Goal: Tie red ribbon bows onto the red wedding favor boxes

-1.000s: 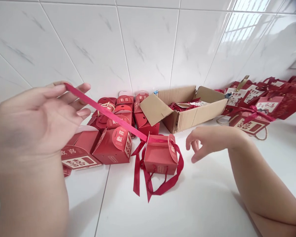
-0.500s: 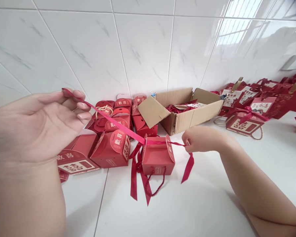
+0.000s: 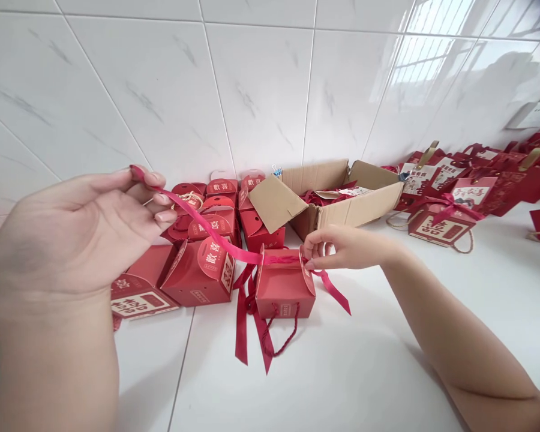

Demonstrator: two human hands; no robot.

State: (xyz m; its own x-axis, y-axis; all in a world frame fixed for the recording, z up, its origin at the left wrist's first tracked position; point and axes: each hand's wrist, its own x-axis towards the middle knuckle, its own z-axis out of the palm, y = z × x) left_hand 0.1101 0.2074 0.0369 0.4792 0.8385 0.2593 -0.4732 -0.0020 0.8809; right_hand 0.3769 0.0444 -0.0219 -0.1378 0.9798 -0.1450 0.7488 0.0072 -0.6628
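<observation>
A small red gift box (image 3: 285,291) stands on the white surface, a dark red cord handle hanging down its front. Across its top runs a red ribbon (image 3: 222,240), with one end raised to the left. My left hand (image 3: 90,225), palm up, pinches that raised end between thumb and fingers. At the box's right top edge, my right hand (image 3: 335,247) has its fingertips closed on the ribbon close to the cardboard flap. The ribbon's other tail hangs below these fingers. More ribbon ends (image 3: 242,327) dangle at the box's left side.
Several red gift boxes (image 3: 200,273) are grouped at the left. Behind stands an open cardboard carton (image 3: 355,210) with red items inside. Farther right are a ribbon-tied box (image 3: 441,227) and many red bags (image 3: 506,183). A tiled wall (image 3: 261,90) closes off the back.
My right hand has moved left along the ribbon to the box's edge. The ribbon's left part now sags slightly instead of running straight. My left hand has shifted a little right.
</observation>
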